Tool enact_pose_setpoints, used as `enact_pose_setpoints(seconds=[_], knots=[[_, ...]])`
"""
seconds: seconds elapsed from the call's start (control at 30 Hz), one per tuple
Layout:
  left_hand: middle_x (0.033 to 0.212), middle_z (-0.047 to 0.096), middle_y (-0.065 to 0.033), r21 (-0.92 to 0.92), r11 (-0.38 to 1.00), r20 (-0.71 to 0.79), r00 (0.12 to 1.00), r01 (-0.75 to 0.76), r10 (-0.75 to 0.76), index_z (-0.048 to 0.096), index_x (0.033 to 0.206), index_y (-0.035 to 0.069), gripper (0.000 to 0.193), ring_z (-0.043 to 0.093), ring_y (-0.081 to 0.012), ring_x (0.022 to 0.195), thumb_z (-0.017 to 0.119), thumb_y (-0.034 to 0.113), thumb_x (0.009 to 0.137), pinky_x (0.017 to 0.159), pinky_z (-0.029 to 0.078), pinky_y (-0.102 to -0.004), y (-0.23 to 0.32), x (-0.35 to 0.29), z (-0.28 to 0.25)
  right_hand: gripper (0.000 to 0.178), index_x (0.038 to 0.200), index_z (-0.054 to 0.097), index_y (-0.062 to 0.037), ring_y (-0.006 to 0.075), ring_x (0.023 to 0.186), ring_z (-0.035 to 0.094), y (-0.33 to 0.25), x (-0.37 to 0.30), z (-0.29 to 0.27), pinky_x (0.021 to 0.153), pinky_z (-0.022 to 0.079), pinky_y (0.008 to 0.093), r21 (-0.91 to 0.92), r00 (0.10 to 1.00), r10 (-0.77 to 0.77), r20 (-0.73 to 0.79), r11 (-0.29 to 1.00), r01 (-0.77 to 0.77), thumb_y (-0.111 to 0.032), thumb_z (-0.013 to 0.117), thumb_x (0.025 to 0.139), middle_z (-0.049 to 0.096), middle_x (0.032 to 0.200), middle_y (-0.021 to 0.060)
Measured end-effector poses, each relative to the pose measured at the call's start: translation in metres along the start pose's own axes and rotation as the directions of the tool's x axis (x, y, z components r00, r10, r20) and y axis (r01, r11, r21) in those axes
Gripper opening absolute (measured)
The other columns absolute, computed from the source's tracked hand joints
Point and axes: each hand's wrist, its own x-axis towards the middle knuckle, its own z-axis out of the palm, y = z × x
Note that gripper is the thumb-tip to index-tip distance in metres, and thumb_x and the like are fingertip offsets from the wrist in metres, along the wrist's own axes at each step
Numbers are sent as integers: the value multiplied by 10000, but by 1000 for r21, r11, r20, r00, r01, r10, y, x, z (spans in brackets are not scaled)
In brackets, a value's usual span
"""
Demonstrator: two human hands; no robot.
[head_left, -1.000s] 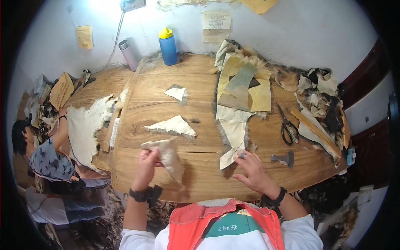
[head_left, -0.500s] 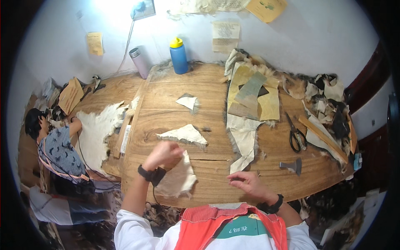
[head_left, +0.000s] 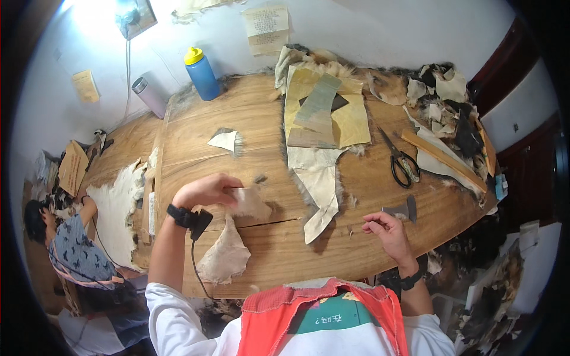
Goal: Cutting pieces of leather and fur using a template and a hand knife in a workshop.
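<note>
My left hand [head_left: 212,191], with a black band and a small device at the wrist, is closed on the edge of a small pale fur piece [head_left: 252,203], which is partly raised off the wooden table. Just nearer lies another pale fur piece [head_left: 225,254]; a small white triangular fur piece [head_left: 224,141] is farther off. My right hand [head_left: 385,230] hovers by the table's front edge, fingers curled together; whatever they pinch, if anything, is too small to make out. Immediately beyond those fingers lies a wide-bladed hand tool [head_left: 404,210], its short handle toward the left.
A long pelt [head_left: 323,178] with yellowish pattern sheets [head_left: 350,121] lies mid-table. Black-handled scissors [head_left: 402,166], a wooden strip [head_left: 442,159] and fur scraps [head_left: 454,113] are at right. A blue bottle [head_left: 203,80] and pink tumbler [head_left: 149,99] stand behind. A co-worker [head_left: 77,237] handles a white hide [head_left: 116,204].
My left hand has taken hold of the middle fur piece and lifted its edge. My right hand has shifted right, toward the bladed tool. The whole view has swung to the right.
</note>
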Motion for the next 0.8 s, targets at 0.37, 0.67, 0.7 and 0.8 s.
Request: enact_pose_setpoints(seconds=[0.37,0.67,0.7,0.8], knots=[[818,683,-136,835,496,228,971,-236,77,687,839,74,190,637,-352,796,727,187,692,660,481,-452,30,120,44,232,1106,666,-31,83,693,646,1,31,44,602,490,261,-220,996,25,80,975,-7,-184,639,934,693,744,48],[798,674,-143,663,693,317,945,-283,82,688,912,84,203,645,-348,819,714,164,728,733,500,-424,48,118,51,290,1058,656,-74,356,720,673,0,89,103,643,506,459,-517,986,-142,92,839,169,-330,591,937,678,749,173],[799,675,-145,652,695,338,937,-303,91,693,930,85,211,646,-351,815,711,157,732,734,501,-423,46,118,51,290,1058,656,-74,356,720,673,3,93,106,643,506,459,-516,985,-142,95,839,171,-330,591,937,678,749,173],[827,687,-144,605,728,323,935,-323,147,699,969,72,243,650,-343,796,713,149,738,731,504,-418,40,117,50,248,991,669,-83,363,704,666,8,98,110,633,502,475,-596,988,-109,113,787,155,-313,600,929,674,722,169]])
